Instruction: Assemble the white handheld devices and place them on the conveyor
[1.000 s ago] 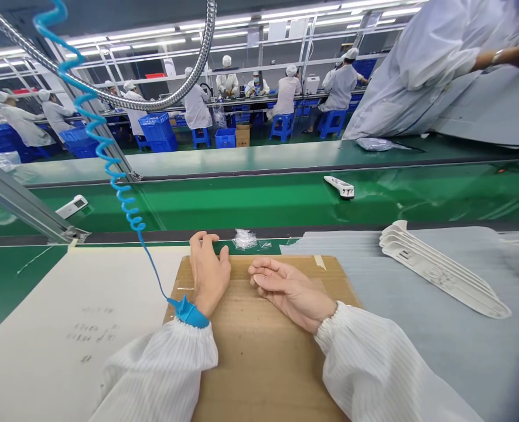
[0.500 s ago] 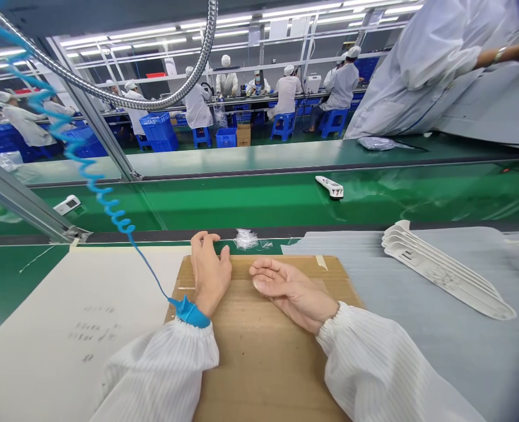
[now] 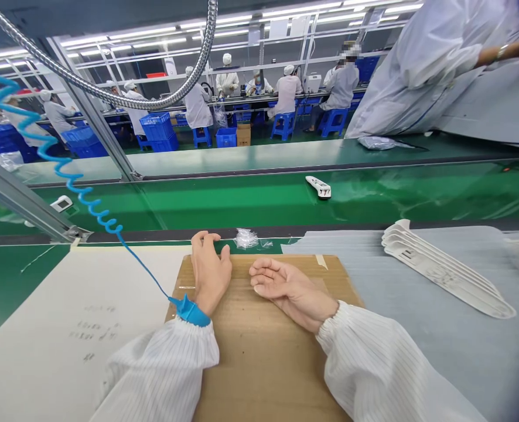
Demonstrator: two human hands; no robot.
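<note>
Two bare hands are resting loosely over a brown cardboard piece (image 3: 263,357) at the lower centre of the frame. The left hand (image 3: 211,271) is holding nothing, its slack fingers pointing toward the cardboard's far edge; the right hand (image 3: 292,293) is lying half-curled, also gripping nothing. A blue wrist strap (image 3: 191,312) is circling the left wrist, and its coiled cord (image 3: 72,181) is running to the upper left. Clear plastic scraps (image 3: 246,238) are lying just beyond the cardboard. At the right, nested white shells (image 3: 444,275) are lying on a grey-white sheet (image 3: 483,357). A white device (image 3: 318,187) is sitting on the green belt (image 3: 224,205) at centre right; at far left, a metal post (image 3: 26,202) is partly blocking another white device (image 3: 61,203). Blue bins (image 3: 158,132) are standing at upper left, their contents too small to tell.
</note>
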